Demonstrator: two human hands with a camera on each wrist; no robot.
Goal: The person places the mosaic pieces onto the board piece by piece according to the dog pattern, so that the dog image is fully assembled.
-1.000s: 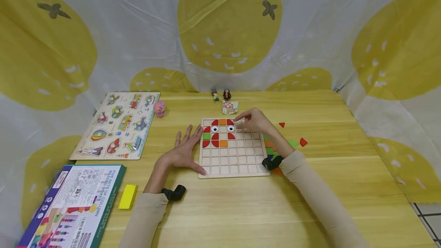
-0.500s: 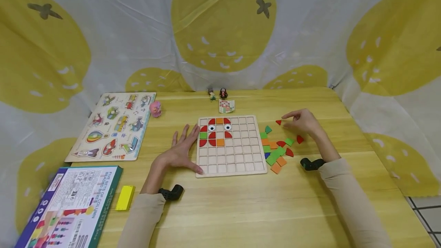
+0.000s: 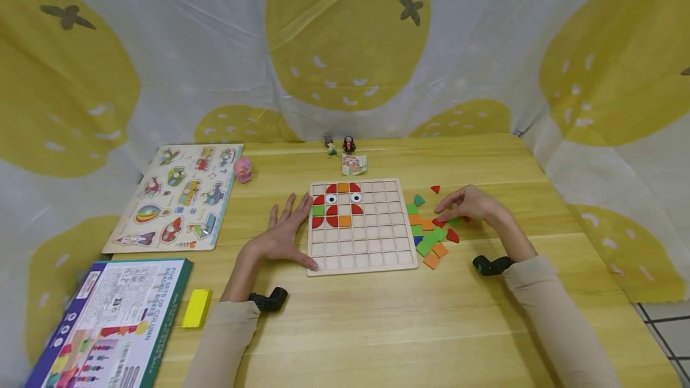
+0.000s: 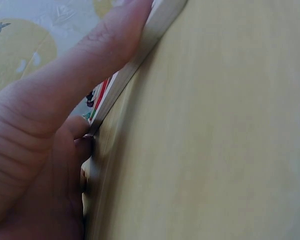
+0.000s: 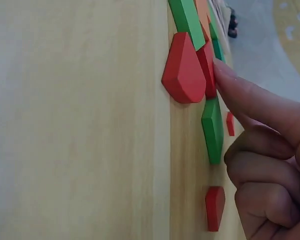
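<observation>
A square wooden grid board (image 3: 375, 246) lies on the table, with red, orange, green and eye-printed tiles in its upper left cells. My left hand (image 3: 283, 237) is spread along the board's left side, thumb at the near corner. In the left wrist view, the thumb (image 4: 97, 57) rests against the board's edge (image 4: 130, 70). Over the loose pieces to the right, my right hand (image 3: 470, 203) has its thumb and index finger apart. The right wrist view shows one fingertip at a red quarter-circle piece (image 5: 208, 72), the other fingers bent. Another red piece (image 5: 184, 72) lies beside it.
Green and orange tiles (image 3: 431, 241) lie by the board's right edge, and a red triangle (image 3: 435, 189) lies farther back. Behind the board are a pattern card (image 3: 354, 164) and small figurines (image 3: 349, 144). A picture puzzle (image 3: 180, 196), boxed set (image 3: 121, 316) and yellow block (image 3: 196, 308) occupy the left.
My right hand has moved from over the board to the loose pieces on the right, passing close to the red triangle, then nearer to me. The left hand stays at the board.
</observation>
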